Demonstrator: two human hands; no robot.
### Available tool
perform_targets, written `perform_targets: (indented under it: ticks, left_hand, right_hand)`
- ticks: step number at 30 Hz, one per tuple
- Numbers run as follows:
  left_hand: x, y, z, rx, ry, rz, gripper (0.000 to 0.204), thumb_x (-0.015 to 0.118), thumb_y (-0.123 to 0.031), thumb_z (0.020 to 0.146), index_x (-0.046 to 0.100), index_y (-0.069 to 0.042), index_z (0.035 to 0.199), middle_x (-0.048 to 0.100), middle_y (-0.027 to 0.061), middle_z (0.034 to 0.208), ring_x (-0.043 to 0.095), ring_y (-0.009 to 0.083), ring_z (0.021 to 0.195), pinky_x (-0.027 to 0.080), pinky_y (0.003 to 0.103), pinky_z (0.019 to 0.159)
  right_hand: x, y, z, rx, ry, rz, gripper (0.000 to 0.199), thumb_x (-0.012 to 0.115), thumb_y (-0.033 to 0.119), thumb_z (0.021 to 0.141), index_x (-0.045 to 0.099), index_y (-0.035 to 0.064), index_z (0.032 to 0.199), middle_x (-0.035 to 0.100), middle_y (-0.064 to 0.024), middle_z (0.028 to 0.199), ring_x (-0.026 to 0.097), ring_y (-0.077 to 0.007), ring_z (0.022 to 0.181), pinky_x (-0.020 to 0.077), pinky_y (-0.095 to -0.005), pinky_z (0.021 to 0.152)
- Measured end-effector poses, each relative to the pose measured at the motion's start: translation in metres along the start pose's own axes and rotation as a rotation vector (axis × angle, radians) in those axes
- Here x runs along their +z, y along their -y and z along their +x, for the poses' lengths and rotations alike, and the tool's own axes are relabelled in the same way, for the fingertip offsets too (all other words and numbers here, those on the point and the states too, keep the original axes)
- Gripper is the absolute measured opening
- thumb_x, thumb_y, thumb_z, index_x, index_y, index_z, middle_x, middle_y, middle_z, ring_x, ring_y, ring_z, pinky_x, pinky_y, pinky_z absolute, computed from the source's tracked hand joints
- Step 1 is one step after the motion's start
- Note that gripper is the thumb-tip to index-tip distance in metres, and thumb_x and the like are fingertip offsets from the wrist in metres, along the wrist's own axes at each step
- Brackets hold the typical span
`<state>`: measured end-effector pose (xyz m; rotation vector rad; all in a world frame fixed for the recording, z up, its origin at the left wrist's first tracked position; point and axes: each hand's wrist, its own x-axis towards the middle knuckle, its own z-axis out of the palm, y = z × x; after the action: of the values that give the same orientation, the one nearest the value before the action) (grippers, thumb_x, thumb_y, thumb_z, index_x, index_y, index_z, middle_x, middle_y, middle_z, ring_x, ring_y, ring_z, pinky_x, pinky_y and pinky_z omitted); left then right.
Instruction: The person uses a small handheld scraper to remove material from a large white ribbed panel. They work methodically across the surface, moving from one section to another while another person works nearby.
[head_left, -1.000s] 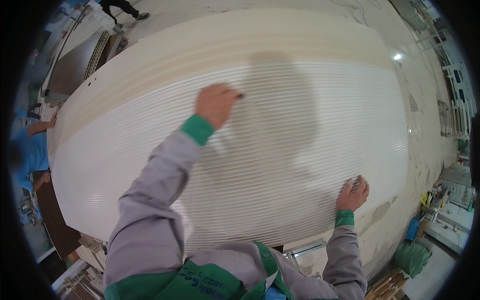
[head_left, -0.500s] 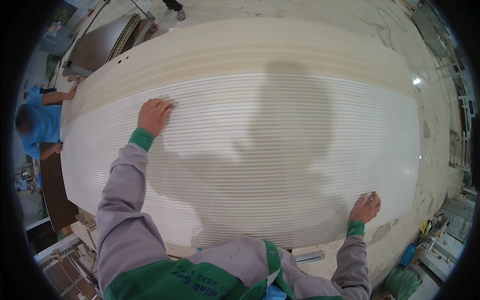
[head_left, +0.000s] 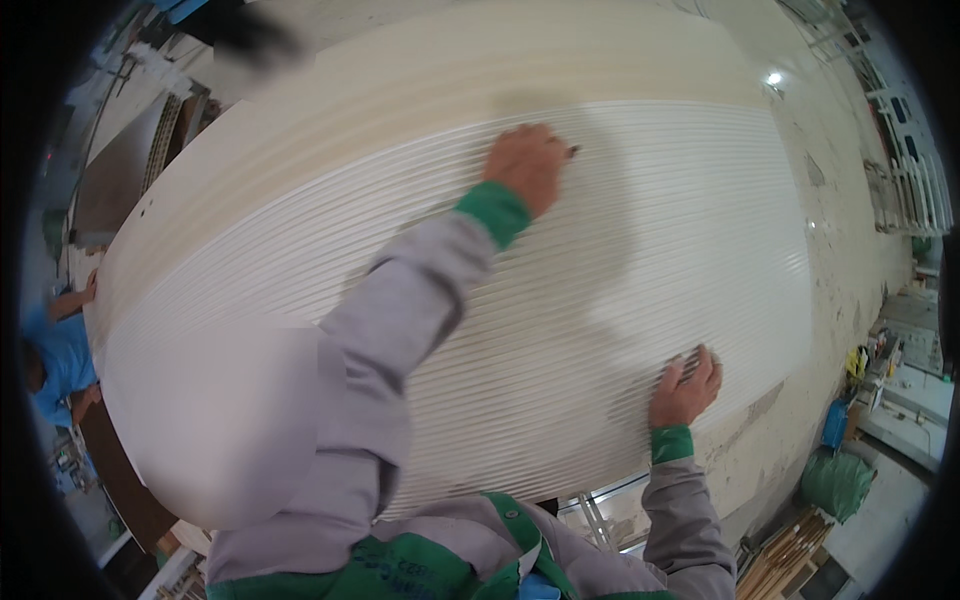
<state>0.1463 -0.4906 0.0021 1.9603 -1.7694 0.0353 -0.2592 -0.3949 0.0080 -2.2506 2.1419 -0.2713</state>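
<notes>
A large white panel [head_left: 450,400] with many fine parallel ribs spreads before me, with a plain beige band along its far side. My left hand [head_left: 525,168] is closed over the far part of the ribs, its arm stretched across the panel. A small dark tip shows at its fingers, too small to name. At the right, nearer my body, my right hand [head_left: 688,388] rests on the ribbed surface with its fingers bent and apart. No object shows in it.
A person in blue [head_left: 62,365] stands at the panel's left end, with a hand on its edge. Brown boards [head_left: 120,165] stand far left. A blurred dark shape crosses the top left. Green sacking [head_left: 838,482] and wood strips [head_left: 785,555] lie at lower right.
My left hand has swept right along the far ribs. My right hand lies slightly further left and up in the picture, and the whole view has shifted and turned somewhat.
</notes>
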Motion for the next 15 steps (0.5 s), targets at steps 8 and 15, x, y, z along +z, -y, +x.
perform_targets:
  ticks: [8,15]
  left_hand:
    - [0.092,-0.145,0.146,-0.06,0.115,0.006,0.022,0.055,-0.023,0.098,0.074,-0.012,0.101,0.068,0.0068,0.109,0.063,0.0266,0.11,0.05,0.043,0.089]
    - [0.032,-0.049,0.055,0.055,0.082,0.013,0.02,0.057,-0.022,0.097,0.075,-0.014,0.101,0.069,0.0083,0.105,0.065,0.0279,0.104,0.051,0.046,0.087]
  right_hand:
    - [-0.006,0.004,0.003,0.035,0.011,0.07,0.055,0.065,0.027,0.09,0.055,0.002,0.138,0.045,-0.0248,0.143,0.038,-0.0408,0.137,0.0254,-0.0531,0.117]
    - [-0.013,0.005,0.001,-0.003,-0.011,0.078,0.054,0.066,0.029,0.09,0.056,0.0041,0.137,0.049,-0.0242,0.14,0.039,-0.0406,0.137,0.0255,-0.053,0.117]
